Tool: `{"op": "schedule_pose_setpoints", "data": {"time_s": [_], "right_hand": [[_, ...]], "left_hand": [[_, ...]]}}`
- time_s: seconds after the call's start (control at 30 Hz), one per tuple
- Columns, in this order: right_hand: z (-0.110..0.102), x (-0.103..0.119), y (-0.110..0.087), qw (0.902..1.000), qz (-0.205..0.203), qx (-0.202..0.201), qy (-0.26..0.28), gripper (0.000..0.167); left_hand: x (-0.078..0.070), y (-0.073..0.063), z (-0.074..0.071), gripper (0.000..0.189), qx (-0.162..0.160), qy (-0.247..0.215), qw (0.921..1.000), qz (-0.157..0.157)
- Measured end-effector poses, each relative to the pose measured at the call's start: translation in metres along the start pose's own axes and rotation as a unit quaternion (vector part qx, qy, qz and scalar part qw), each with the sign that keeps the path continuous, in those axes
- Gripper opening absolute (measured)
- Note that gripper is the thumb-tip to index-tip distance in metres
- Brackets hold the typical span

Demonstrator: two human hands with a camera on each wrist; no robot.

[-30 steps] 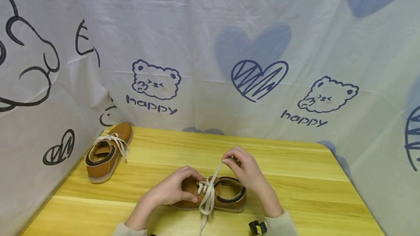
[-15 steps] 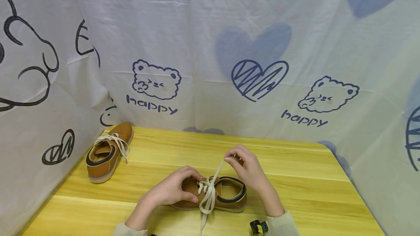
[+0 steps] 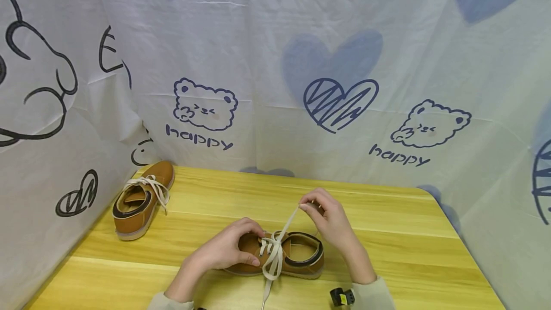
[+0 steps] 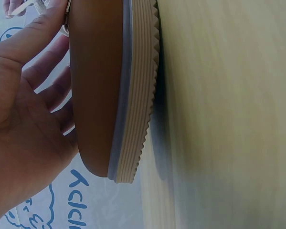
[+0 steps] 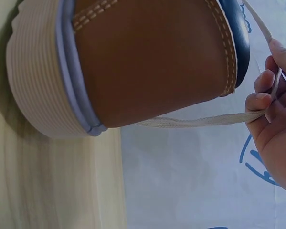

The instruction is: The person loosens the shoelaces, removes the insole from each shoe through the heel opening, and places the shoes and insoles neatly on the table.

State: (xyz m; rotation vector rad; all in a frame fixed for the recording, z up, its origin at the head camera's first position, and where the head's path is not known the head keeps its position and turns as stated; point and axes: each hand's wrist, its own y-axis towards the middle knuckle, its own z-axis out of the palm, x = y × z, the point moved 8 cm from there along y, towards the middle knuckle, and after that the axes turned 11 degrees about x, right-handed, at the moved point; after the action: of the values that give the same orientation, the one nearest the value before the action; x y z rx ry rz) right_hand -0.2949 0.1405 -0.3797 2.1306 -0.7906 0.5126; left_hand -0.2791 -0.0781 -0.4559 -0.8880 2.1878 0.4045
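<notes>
- Shoe (image 3: 297, 270) is sitting at lower centre.
- Left hand (image 3: 228, 249) is gripping its toe (image 3: 248, 247), thumb and fingers apart.
- Right hand (image 3: 329, 216) is pinching a lace (image 3: 287, 226) between fingertips.
- Other shoe (image 3: 142, 218) is standing at left.

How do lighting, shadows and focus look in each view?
Head: table brightly lit, held shoe distinct; left wrist: duller, dark shadow beside the sole, wood grain soft; right wrist: brown heel dim, dark shadow along the sole.

Your head view is evenly lit; your left wrist view is dimmer, shadow edging the sole (image 4: 142, 71) right of centre.
</notes>
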Motion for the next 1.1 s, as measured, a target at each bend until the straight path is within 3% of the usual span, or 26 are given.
{"op": "schedule_pose_setpoints", "data": {"time_s": [0.17,1.1], "right_hand": [[-0.005,0.001,0.000,0.9999,0.002,-0.013,0.003,0.016],[-0.024,-0.007,-0.007,0.9980,0.018,-0.058,0.018,0.015]], "left_hand": [[0.000,0.000,0.000,0.052,0.000,-0.001,1.0000,0.002],[-0.002,-0.001,0.000,0.052,-0.002,0.002,1.0000,0.003]]}}
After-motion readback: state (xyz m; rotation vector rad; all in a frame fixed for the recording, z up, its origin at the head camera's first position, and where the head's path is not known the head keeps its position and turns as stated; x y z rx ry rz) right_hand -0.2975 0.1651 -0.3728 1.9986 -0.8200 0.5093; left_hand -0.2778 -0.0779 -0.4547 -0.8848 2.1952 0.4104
